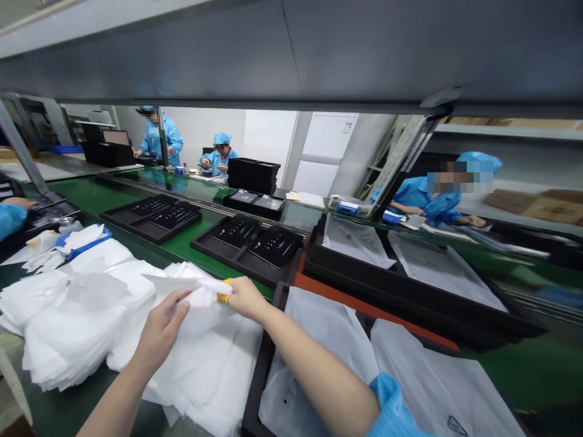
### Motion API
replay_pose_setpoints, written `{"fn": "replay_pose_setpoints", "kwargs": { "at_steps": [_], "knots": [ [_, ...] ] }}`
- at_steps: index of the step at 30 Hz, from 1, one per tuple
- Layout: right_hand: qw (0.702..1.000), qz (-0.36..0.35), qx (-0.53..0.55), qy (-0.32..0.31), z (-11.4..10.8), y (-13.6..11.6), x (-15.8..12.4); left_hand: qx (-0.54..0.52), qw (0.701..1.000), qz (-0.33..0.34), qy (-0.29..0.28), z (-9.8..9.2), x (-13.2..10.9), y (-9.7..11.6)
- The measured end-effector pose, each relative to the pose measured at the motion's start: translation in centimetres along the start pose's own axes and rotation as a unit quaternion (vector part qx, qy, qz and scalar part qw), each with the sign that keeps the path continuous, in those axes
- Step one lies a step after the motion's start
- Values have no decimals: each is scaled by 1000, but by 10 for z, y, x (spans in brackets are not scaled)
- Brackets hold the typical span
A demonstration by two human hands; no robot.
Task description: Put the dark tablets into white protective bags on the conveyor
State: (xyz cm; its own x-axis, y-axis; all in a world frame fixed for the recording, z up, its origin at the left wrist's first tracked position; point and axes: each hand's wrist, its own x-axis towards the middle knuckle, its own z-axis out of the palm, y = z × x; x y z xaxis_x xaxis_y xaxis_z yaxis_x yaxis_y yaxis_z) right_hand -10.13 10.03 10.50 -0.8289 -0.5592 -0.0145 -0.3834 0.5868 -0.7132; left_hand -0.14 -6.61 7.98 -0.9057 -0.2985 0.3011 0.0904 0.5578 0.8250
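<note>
Fingers of the right hand [243,297] are pinching one end of a white foam bag [182,284], a yellow finger cot showing at the grip. Opposite, the left hand [159,331] is closing on the bag's near edge. Bag is lying between both hands, above the white stack [77,328], beside a black tray [257,388].

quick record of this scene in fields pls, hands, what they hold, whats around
left hand: pinches the near edge of a white bag
right hand: grips the same bag's far end, yellow finger cot on one finger
under hands: pile of white bags
right of pile: black tray holding bagged items
belt: green conveyor carrying black trays
others: workers in blue coats across the line
</note>
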Motion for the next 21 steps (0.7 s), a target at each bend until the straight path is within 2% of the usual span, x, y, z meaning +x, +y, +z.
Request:
{"fn": "replay_pose_setpoints", "kwargs": {
  "at_steps": [2, 6, 9, 10, 12, 15, 16, 18, 20, 21],
  "knots": [
    [998, 5, 49, 29, -7, 0, 5, 10, 999, -35, 32, -7, -1, -7],
    [988, -25, 147, 44, -28, -10, 3, 64, 992, -102, 47, -23, 1, -19],
    [976, -51, 212, 29, -38, -27, -6, 71, 985, -105, 115, -44, 1, -15],
    [969, -58, 238, 20, -39, -33, -9, 75, 983, -78, 151, -52, 1, -10],
    [941, -66, 333, -14, -37, -44, -12, 101, 969, 16, 225, -71, 2, 3],
    [869, -37, 491, -52, -26, -47, -11, 153, 928, 187, 285, -92, 15, 28],
    [857, -14, 514, -44, -19, -43, -8, 175, 915, 230, 283, -94, 24, 35],
    [865, 43, 499, -9, -5, -26, -2, 239, 902, 276, 231, -86, 46, 39],
    [887, 98, 450, 16, 10, 0, 4, 315, 901, 274, 115, -63, 71, 28],
    [900, 120, 419, 25, 18, 15, 6, 350, 902, 251, 27, -49, 81, 17]
  ]
}}
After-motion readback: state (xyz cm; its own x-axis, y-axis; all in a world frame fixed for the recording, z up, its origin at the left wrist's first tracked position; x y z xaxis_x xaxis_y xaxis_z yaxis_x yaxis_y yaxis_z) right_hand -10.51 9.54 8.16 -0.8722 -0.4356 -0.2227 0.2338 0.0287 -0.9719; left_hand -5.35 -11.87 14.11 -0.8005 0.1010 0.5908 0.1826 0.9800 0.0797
